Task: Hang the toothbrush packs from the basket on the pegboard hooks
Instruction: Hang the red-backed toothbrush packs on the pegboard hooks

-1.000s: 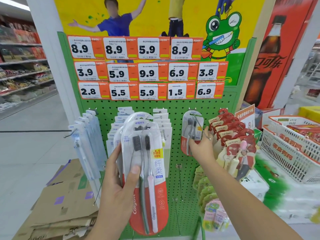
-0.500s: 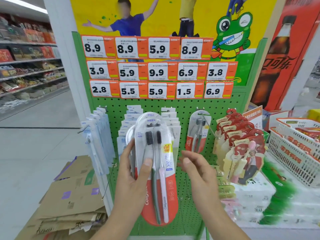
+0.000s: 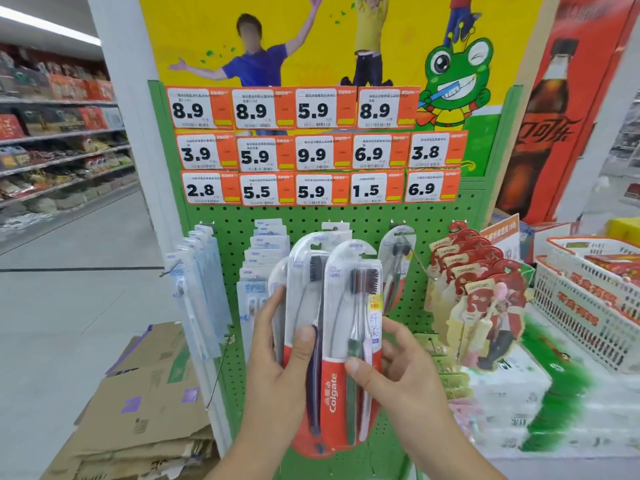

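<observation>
The left hand [image 3: 277, 368] gripped a fanned stack of toothbrush packs [image 3: 304, 327] before the pegboard [image 3: 363, 216], thumb pressed across their fronts. The right hand [image 3: 391, 372] pinched the front pack [image 3: 349, 341] at its lower edge. These looked light, stiff and slick, so best held by the card edges.

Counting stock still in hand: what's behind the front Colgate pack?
Behind the front Colgate pack, pinched by the right hand, more packs sit fanned in the left hand. Their count is hidden.
</observation>
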